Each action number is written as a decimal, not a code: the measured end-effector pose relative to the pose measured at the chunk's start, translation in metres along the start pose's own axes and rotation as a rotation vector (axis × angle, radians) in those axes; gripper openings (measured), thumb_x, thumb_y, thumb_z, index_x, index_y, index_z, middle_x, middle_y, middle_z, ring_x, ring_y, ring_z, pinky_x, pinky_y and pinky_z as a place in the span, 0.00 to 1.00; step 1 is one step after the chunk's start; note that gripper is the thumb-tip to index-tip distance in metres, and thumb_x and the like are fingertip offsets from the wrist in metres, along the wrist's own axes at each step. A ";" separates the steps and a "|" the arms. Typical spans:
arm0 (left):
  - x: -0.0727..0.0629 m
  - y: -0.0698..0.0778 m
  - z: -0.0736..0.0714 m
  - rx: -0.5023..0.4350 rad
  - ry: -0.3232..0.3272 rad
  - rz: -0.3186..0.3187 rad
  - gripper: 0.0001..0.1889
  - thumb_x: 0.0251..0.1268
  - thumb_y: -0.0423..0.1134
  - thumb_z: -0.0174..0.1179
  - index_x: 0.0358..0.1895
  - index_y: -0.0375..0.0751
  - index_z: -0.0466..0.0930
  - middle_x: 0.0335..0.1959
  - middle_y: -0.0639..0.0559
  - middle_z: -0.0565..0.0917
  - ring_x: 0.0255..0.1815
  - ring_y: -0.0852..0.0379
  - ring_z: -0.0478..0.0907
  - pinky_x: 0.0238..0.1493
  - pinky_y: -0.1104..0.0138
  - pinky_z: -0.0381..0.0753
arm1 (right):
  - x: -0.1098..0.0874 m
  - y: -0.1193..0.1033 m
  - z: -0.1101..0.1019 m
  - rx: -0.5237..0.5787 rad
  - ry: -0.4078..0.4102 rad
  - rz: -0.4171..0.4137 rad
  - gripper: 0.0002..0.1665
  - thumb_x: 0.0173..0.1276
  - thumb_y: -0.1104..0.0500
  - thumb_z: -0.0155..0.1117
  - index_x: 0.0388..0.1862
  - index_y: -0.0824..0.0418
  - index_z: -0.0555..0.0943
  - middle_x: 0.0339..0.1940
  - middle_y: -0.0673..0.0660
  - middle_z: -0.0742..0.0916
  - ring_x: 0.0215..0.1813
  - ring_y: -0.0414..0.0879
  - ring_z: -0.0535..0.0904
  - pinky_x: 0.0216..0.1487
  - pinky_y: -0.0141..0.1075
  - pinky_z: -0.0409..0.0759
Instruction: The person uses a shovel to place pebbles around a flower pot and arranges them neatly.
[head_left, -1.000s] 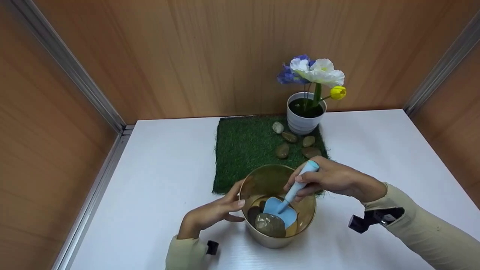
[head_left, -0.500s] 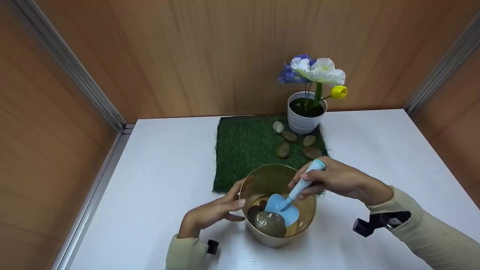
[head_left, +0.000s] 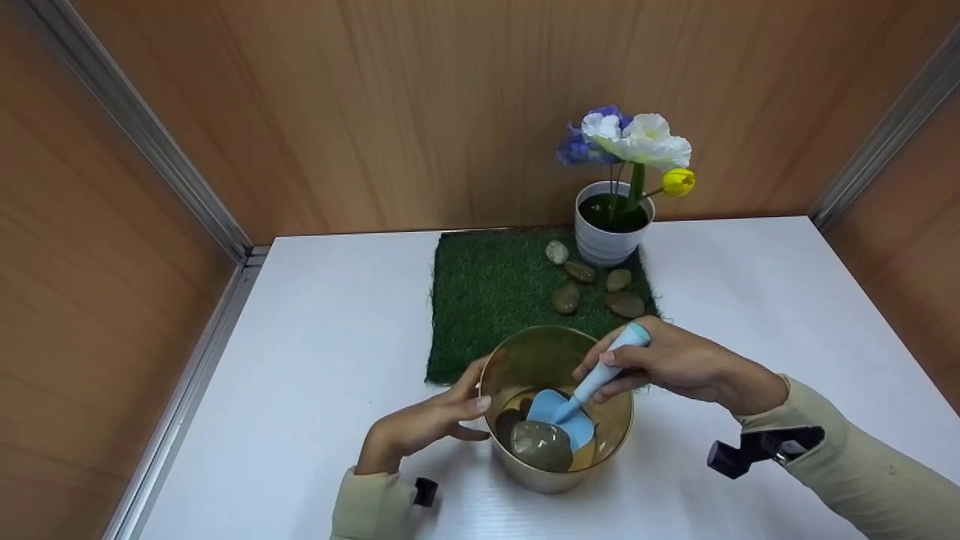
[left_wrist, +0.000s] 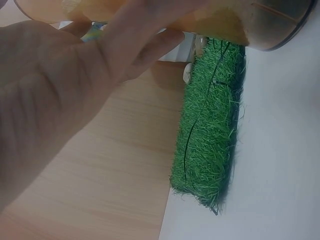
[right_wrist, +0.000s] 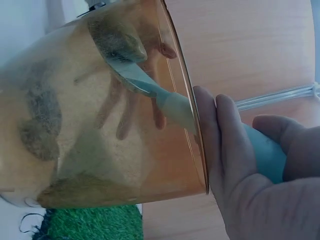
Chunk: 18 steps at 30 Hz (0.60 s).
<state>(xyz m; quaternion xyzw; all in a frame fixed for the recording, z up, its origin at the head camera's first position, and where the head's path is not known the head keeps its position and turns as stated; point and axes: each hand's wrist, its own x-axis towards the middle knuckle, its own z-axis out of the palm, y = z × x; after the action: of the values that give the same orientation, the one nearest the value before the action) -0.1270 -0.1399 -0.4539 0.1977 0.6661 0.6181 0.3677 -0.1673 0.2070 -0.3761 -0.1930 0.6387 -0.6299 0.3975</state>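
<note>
My right hand (head_left: 679, 364) grips the pale blue handle of a toy shovel (head_left: 607, 367). Its blue blade is down inside an amber see-through bucket (head_left: 525, 476). A large grey-brown stone (head_left: 541, 448) lies against the blade by the near wall; in the right wrist view this stone (right_wrist: 122, 42) is raised above the bucket's bottom on the shovel blade (right_wrist: 132, 75). Darker stones (right_wrist: 40, 120) lie at the bottom. My left hand (head_left: 431, 420) holds the bucket's left side, thumb near the rim; its fingers show through the wall in the right wrist view.
Behind the bucket lies a green turf mat (head_left: 487, 292) on the white table (head_left: 330, 330). Several stones (head_left: 566, 298) rest on it beside a white flowerpot (head_left: 611, 244) with purple, white and yellow flowers. Wooden panels (head_left: 450, 112) enclose the table at the back and sides.
The shovel and my right hand have shifted slightly right over the second, and the blade has dipped back a little in the last half second. My left hand and the bucket stay in place.
</note>
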 end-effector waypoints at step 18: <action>0.000 -0.003 -0.002 0.002 -0.013 0.002 0.44 0.85 0.55 0.46 0.88 0.50 0.28 0.88 0.36 0.34 0.85 0.31 0.50 0.71 0.39 0.73 | -0.001 -0.003 0.000 -0.059 -0.016 0.021 0.20 0.85 0.61 0.56 0.61 0.77 0.82 0.57 0.67 0.89 0.48 0.49 0.92 0.53 0.42 0.89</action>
<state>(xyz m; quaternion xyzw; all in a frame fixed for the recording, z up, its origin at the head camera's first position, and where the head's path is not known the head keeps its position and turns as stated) -0.1276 -0.1419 -0.4565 0.2025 0.6641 0.6166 0.3712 -0.1672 0.2076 -0.3729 -0.2031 0.6557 -0.6052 0.4032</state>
